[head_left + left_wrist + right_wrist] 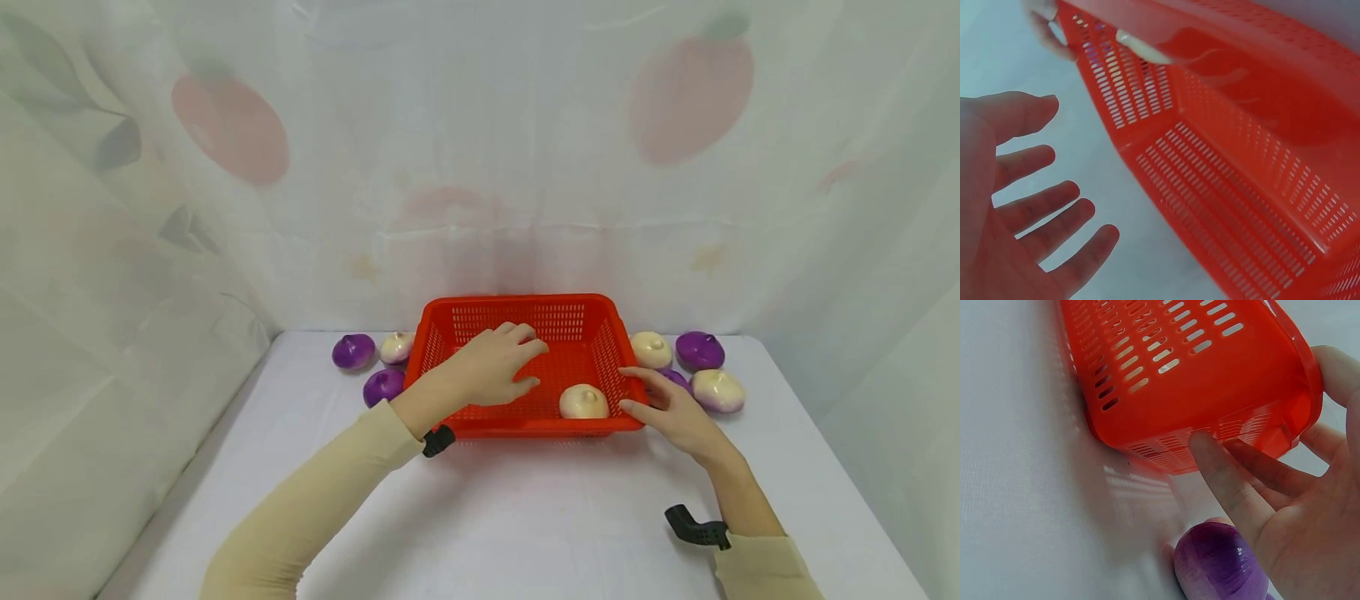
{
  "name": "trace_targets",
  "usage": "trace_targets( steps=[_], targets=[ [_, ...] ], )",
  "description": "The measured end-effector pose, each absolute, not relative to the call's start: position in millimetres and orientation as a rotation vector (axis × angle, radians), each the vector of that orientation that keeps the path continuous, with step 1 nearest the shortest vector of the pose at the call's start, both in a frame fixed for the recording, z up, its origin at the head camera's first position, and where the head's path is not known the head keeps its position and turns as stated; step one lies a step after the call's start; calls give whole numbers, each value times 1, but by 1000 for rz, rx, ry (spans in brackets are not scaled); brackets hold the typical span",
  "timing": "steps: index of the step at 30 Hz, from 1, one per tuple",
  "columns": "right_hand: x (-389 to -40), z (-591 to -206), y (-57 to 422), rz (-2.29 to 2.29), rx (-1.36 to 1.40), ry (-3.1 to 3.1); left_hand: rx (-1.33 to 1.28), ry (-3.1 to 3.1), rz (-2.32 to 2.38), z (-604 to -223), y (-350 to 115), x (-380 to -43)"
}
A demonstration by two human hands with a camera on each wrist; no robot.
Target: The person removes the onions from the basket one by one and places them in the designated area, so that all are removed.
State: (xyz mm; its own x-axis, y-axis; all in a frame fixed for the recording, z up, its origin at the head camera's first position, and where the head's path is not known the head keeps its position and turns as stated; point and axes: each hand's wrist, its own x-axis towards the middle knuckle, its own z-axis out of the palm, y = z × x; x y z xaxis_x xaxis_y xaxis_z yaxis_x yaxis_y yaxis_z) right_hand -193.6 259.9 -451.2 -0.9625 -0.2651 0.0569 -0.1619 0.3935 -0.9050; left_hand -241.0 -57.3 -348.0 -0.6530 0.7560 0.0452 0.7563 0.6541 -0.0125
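A red plastic basket [495,428] with slotted walls stands on the white table. Inside, at its front right, lies one cream onion-like bulb [583,403]. My left hand [498,367] is above the basket in the head view, its fingers spread and holding nothing. In the left wrist view the left hand's fingers [1044,222] are apart from the red wall. My right hand [675,414] grips the basket's right end, with the thumb at the rim and the fingers against the outer wall [1222,375]. Below that hand, a purple bulb [1216,562] shows in the right wrist view.
Left of the basket lie two purple bulbs [353,352] and a cream one [396,347]. To its right sit several more, among them a purple bulb [701,350] and a cream bulb [717,391]. A printed white curtain [510,167] hangs behind the table.
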Motion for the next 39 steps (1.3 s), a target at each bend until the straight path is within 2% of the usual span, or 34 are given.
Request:
trace_targets(
  steps=[21, 39],
  targets=[
    [-193, -455, 261, -1694, -397, 2496, -1379, -2796, 229, -380, -3, -239],
    [-194, -454, 260, -1650, -391, 2532, -1377, -2969, 106, -406, 24, -260]
  ],
)
